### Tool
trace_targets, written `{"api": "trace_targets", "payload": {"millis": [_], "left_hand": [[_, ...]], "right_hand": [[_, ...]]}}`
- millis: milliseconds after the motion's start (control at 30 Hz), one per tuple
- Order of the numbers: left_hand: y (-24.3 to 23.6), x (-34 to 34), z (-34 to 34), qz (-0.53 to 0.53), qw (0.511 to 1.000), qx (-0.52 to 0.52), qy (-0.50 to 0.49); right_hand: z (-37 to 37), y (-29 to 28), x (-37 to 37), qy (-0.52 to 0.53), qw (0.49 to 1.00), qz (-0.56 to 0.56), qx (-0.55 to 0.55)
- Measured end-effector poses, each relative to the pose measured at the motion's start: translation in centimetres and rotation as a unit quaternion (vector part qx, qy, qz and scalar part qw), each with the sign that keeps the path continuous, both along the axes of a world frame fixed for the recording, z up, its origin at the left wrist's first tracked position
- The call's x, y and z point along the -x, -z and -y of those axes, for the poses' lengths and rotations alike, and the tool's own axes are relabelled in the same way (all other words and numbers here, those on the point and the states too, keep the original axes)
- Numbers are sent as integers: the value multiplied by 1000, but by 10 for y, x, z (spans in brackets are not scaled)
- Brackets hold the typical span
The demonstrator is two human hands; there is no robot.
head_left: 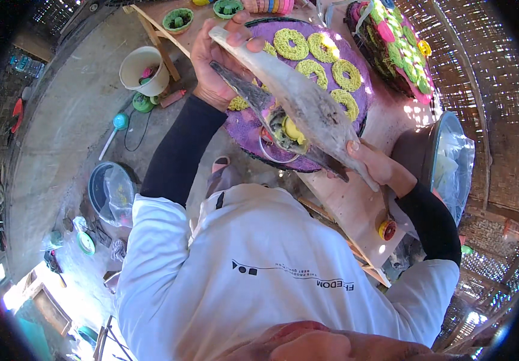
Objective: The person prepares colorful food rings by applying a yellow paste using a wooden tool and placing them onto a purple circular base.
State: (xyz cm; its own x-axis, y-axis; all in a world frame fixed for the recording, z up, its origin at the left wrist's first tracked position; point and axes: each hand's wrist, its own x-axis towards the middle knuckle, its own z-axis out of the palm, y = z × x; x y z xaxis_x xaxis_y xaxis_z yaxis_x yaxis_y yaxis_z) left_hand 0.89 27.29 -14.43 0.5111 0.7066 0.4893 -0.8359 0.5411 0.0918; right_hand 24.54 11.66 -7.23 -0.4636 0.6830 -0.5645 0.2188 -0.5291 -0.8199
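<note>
A long wooden hand press [307, 99] with two worn, greyish levers is held up between my hands, tilted down to the right. Yellow dough [292, 129] shows in the cup between its levers. My left hand [220, 57] is wrapped round the upper left end of the press. My right hand [376, 162] is closed on its lower right end, with some fingers hidden beneath. Below the press, a round tray covered in purple cloth [240, 127] bears several yellow-green rings of fine strands [290, 44]. The press hides part of the tray.
The tray rests on a wooden table [361, 219], with a small round red-and-yellow object [387, 230] near its edge. Another tray of green and pink pieces [401, 51] leans at right, above a large plastic-lined tub [449, 162]. A cream bucket [144, 67] and grey basin [100, 186] stand left.
</note>
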Motion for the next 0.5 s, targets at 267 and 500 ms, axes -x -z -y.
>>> {"api": "trace_targets", "payload": {"millis": [267,500], "left_hand": [[18,-14,20,-91,985,134,-66],[28,-31,17,-70,989,121,-42]], "right_hand": [[4,-26,-6,25,993,55,103],[1,-28,-26,14,966,257,26]]}}
